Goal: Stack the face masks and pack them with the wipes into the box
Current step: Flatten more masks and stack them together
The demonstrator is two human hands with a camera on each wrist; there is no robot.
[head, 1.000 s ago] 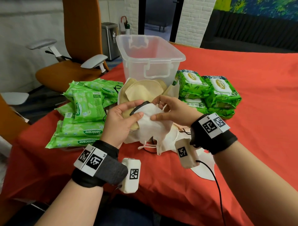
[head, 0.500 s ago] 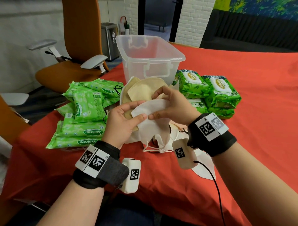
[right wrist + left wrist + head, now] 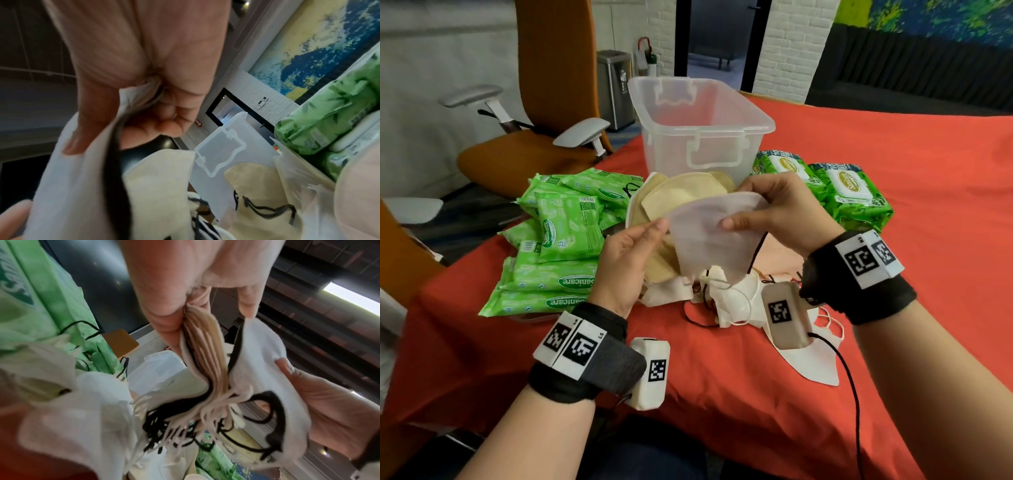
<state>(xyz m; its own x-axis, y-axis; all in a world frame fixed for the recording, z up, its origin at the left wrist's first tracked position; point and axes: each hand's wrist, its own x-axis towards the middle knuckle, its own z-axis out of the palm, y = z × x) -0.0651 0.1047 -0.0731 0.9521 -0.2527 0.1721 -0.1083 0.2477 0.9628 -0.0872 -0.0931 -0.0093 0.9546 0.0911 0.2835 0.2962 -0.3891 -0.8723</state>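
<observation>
My left hand grips a stack of beige and white face masks at its left edge; in the left wrist view my thumb pinches the stack. With thumb and fingers my right hand pinches a white mask that lies across the front of the stack, black ear loops hanging below it. The same white mask fills the lower left of the right wrist view. Just beyond both hands stands the clear plastic box, open, with nothing visible inside it. Green wipes packs lie left and right.
More loose white masks lie tangled on the red tablecloth under my hands, one nearer to me. More beige masks lean against the box front. An orange office chair stands past the table's left edge.
Both hands have risen a little. The white mask has been turned and spread flat against the front of the stack in my left hand; its black inner side no longer shows.
</observation>
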